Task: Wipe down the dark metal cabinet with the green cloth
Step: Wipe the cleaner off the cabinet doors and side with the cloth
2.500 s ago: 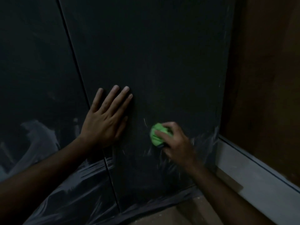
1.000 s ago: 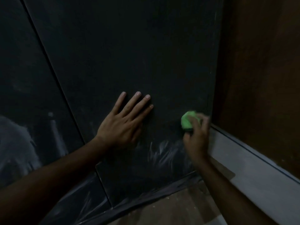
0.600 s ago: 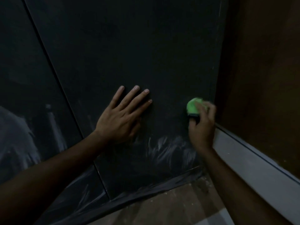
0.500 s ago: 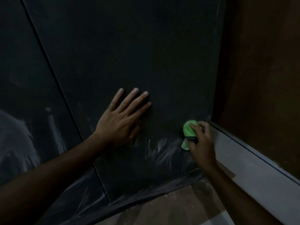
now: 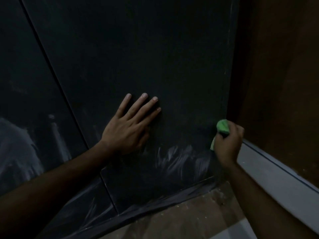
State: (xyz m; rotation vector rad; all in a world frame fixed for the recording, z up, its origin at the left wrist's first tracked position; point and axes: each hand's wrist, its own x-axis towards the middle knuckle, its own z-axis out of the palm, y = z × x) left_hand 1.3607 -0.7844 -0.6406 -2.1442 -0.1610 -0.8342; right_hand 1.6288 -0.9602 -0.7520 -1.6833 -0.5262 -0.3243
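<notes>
Dim corner, brown wall at right | dark metal cabinet (image 5: 138, 49) door, pale streaks near its bottom edge | left hand (image 5: 128, 129) flat, fingers spread, bracing door | right hand (image 5: 227, 144) grips bunched green cloth (image 5: 222, 125) at door's right edge | advice: press firmly, overlap strokes down over streaks.

The left hand (image 5: 126, 130) lies flat, palm forward, with its four fingers (image 5: 143, 107) straight and slightly spread, pointing up and to the right; the thumb is hidden beneath the palm. Its bare forearm runs from the lower left corner of the view up to the wrist. The right hand (image 5: 227, 144) is curled, back of the hand toward the camera, gripping the green cloth (image 5: 222, 125), with its bare forearm entering from the lower right corner.
</notes>
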